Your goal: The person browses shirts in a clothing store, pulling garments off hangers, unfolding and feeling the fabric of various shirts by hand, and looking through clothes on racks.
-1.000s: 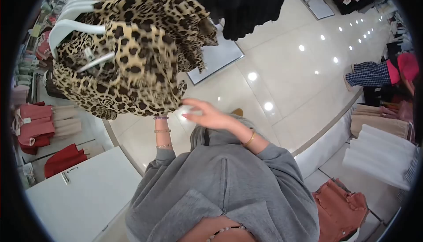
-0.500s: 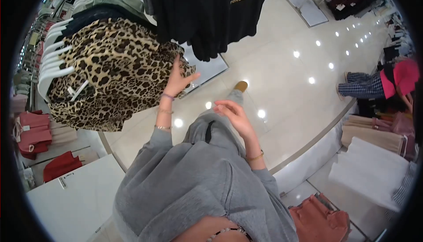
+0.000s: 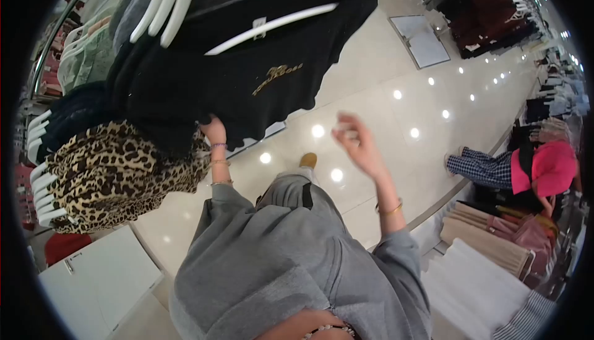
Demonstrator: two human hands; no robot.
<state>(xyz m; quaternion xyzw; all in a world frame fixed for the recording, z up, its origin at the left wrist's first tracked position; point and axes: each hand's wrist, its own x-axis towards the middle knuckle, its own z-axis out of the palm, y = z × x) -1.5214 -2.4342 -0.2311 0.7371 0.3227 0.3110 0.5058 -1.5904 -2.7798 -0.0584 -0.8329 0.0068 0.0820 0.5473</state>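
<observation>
Black T-shirts hang on white hangers at the top of the head view; the front black T-shirt [image 3: 210, 86] carries a small gold print on its chest. My left hand [image 3: 214, 131] is at its lower hem, fingers curled into the black cloth and partly hidden by it. Just below and left hangs leopard-print clothing [image 3: 105, 179], its edge close to my left wrist. Out over the floor, my right hand [image 3: 360, 148] is raised with loosely bent fingers, somewhat blurred, touching nothing.
A person in a pink top [image 3: 554, 168] bends at the right. Folded white clothes [image 3: 464, 278] lie on a low display at lower right. A white cabinet [image 3: 102, 278] stands at lower left. Dark garments [image 3: 482, 18] hang at the far upper right.
My left hand has gone from the leopard-print clothing to the hem of the black T-shirt. My right hand has lifted and moved right. The view has shifted, showing more of the black shirts.
</observation>
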